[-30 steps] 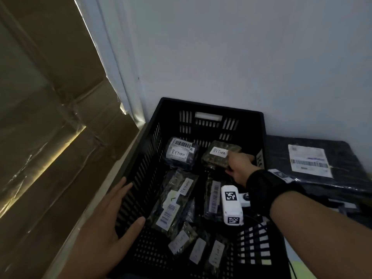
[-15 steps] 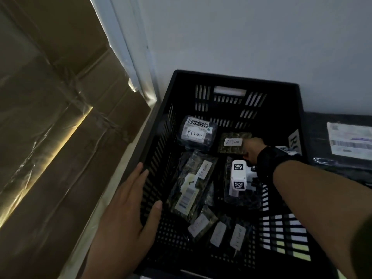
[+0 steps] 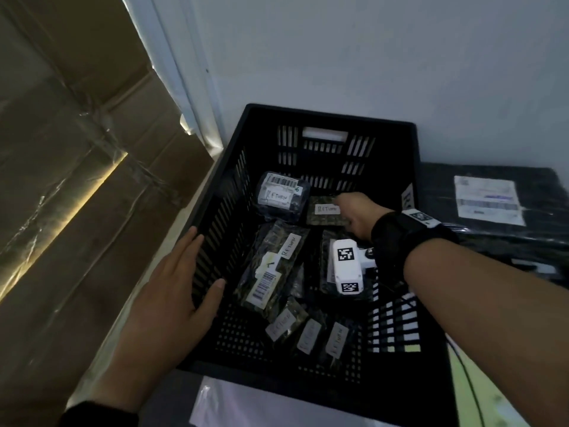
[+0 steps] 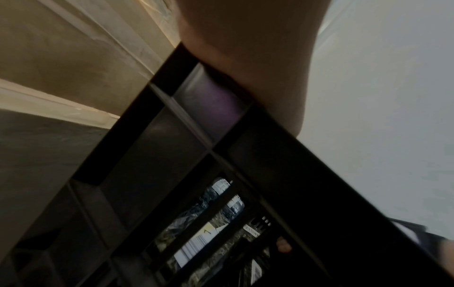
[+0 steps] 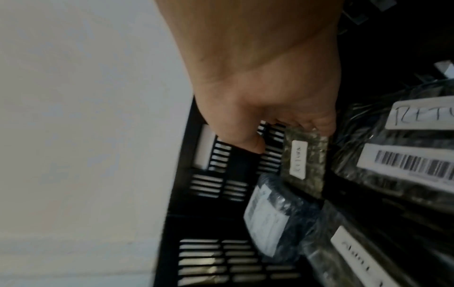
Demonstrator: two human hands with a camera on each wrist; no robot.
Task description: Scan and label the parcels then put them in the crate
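A black slotted crate (image 3: 326,114) holds several wrapped parcels with white "RETURN" labels. My right hand (image 3: 357,211) reaches into its far end. Its fingertips (image 5: 317,124) rest on the near end of a small camouflage parcel (image 3: 323,214) (image 5: 307,165) lying flat on the bottom, and the thumb (image 5: 250,143) stands apart from it. Beside it on the left lies a black bubble-wrapped parcel (image 3: 278,195) with a barcode. My left hand (image 3: 178,291) lies flat on the crate's left wall (image 4: 159,145), straight fingers outside, thumb over the rim.
A big black mailer (image 3: 486,198) with a shipping label lies right of the crate. Taped cardboard boxes (image 3: 77,180) stand close on the left, a white wall behind. A clear plastic bag (image 3: 246,402) lies in front of the crate. A long camouflage parcel (image 3: 271,269) fills the crate's middle.
My right hand has gone deeper into the crate and the small camouflage parcel now lies flat near the far wall. The left hand has stayed on the left rim.
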